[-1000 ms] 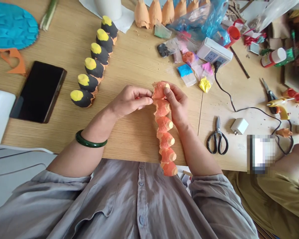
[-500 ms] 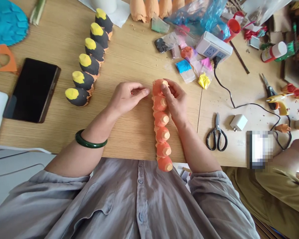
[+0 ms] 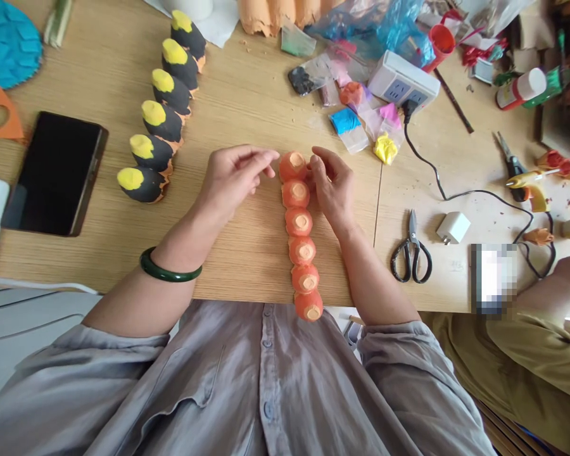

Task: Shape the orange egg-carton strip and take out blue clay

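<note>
A strip of egg carton (image 3: 299, 221) with several cups in a row lies lengthwise in front of me. The cups are coated orange with pale bare tips facing up, and the near end sticks out past the table edge. My left hand (image 3: 235, 180) is just left of the farthest cup, thumb pressed to the index finger, with nothing visible in the pinch. On the other side, my right hand (image 3: 333, 187) has its thumb and index finger apart. Its lower fingers are close to the strip's right edge; I cannot tell if they touch.
To the left stands a black carton strip with yellow tips (image 3: 164, 120), beside a dark phone (image 3: 54, 171). Clay packets (image 3: 349, 123), a power strip (image 3: 403, 82), scissors (image 3: 412, 250), a white charger (image 3: 453, 227) and a glue gun (image 3: 532, 187) lie rightward. Another person's arm (image 3: 553, 285) is at far right.
The orange strip has turned so its tips face up, and its far end has shifted left. My right thumb has come off the far cup. My left hand has moved slightly left.
</note>
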Demonstrator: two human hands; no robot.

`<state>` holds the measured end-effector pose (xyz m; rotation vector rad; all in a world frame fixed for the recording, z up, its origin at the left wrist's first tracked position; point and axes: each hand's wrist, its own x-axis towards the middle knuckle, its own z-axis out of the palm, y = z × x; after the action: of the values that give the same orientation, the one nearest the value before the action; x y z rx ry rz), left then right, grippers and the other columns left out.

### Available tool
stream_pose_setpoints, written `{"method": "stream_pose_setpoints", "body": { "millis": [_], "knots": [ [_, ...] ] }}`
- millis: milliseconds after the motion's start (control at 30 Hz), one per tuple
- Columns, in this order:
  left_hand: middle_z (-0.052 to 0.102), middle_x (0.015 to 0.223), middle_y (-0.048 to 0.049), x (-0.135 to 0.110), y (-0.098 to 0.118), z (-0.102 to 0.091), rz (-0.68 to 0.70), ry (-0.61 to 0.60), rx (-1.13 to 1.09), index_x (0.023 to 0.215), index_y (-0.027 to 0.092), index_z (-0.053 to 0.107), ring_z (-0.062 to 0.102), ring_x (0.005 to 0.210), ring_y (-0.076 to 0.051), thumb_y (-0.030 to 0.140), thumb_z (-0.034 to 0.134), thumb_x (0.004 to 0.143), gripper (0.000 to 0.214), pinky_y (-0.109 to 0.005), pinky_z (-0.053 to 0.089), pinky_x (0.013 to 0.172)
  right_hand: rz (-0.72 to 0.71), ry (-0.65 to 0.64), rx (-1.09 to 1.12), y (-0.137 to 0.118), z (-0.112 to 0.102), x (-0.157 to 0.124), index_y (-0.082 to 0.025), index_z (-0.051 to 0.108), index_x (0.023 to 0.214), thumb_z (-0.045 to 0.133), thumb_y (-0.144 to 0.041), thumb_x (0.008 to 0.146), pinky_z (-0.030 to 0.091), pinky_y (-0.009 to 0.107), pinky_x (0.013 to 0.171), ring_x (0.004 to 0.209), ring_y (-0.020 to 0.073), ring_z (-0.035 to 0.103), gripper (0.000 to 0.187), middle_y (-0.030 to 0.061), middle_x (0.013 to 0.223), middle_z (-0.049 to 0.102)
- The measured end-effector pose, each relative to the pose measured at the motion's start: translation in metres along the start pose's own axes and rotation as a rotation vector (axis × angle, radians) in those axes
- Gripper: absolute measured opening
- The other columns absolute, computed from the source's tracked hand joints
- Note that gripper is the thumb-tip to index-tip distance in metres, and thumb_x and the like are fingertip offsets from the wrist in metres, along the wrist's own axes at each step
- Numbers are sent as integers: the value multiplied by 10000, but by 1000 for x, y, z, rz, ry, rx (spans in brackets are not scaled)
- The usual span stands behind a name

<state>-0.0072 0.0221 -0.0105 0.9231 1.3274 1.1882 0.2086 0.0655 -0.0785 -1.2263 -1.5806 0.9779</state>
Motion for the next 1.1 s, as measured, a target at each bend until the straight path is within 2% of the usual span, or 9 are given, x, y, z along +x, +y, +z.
{"method": "stream_pose_setpoints", "body": {
  "millis": [100, 167, 233, 333, 533, 700, 867, 967, 1100],
  "knots": [
    [812, 884, -59, -1, 13, 4, -157, 6, -330, 917, 215, 853, 660, 643, -101, 501, 748, 1111, 361, -175, 525, 534, -121, 88, -94, 2, 0, -1, -246, 766, 1300, 558, -642, 1163, 670, 428, 893, 984, 227, 738, 467, 78, 1134, 772],
    [864, 1073, -93, -4, 21, 8, -186, -9, -481, 1002, 204, 862, 829, 959, -163, 544, 555, 1199, 499, -206, 681, 764, -227, 151, -146, -9, -1, -4, -265, 761, 1324, 524, -552, 1192, 659, 419, 866, 1002, 232, 715, 395, 75, 1125, 754],
    [863, 1263, -110, -9, 26, 11, -162, -51, -531, 1120, 185, 861, 814, 1314, -242, 562, 436, 1231, 578, -297, 719, 988, -364, 164, -174, -25, -1, -9, -285, 753, 1357, 525, -488, 1204, 653, 411, 845, 1020, 235, 705, 341, 68, 1116, 749],
    [839, 1372, -123, -17, 28, 15, -128, -124, -480, 1232, 194, 845, 723, 1502, -342, 653, 474, 1203, 590, -414, 724, 1053, -630, 111, -260, -46, -2, -16, -322, 755, 1362, 617, -403, 1185, 648, 439, 921, 1044, 235, 703, 238, 51, 1133, 765],
    [817, 1440, -110, -25, 29, 19, -139, -210, -426, 1276, 259, 840, 702, 1519, -397, 703, 589, 1145, 526, -442, 732, 985, -647, -53, -391, -47, 2, -23, -367, 798, 1311, 763, -460, 1111, 632, 529, 1056, 1154, 279, 694, 223, 70, 1243, 740],
    [805, 1463, -107, -25, 29, 21, -138, -245, -437, 1296, 259, 836, 680, 1547, -386, 707, 652, 1111, 518, -443, 705, 1080, -740, 76, -349, -47, 5, -24, -345, 805, 1247, 732, -354, 1137, 635, 498, 963, 1046, 253, 673, 132, 52, 1145, 742],
    [843, 1325, -145, -26, 19, 21, -75, -200, -402, 1206, 178, 852, 743, 1456, -367, 560, 839, 1021, 425, -471, 659, 1177, -677, 238, -355, -51, 4, -22, -287, 763, 1222, 658, -334, 1175, 617, 489, 942, 994, 231, 695, 124, 44, 1070, 704],
    [874, 1173, -141, -26, 9, 22, -40, -255, -403, 1084, 140, 876, 838, 1242, -354, 491, 1000, 869, 429, -469, 696, 1089, -683, 295, -409, -53, 4, -21, -277, 741, 1175, 687, -314, 1163, 599, 427, 878, 976, 213, 694, 67, 27, 1036, 701],
    [882, 1075, -102, -23, 3, 21, 4, -207, -402, 985, 151, 896, 870, 1047, -284, 481, 1019, 843, 379, -381, 718, 938, -774, 259, -434, -53, 6, -21, -260, 727, 1148, 729, -298, 1137, 586, 389, 860, 979, 207, 669, 39, 21, 1029, 728]
  ]
}}
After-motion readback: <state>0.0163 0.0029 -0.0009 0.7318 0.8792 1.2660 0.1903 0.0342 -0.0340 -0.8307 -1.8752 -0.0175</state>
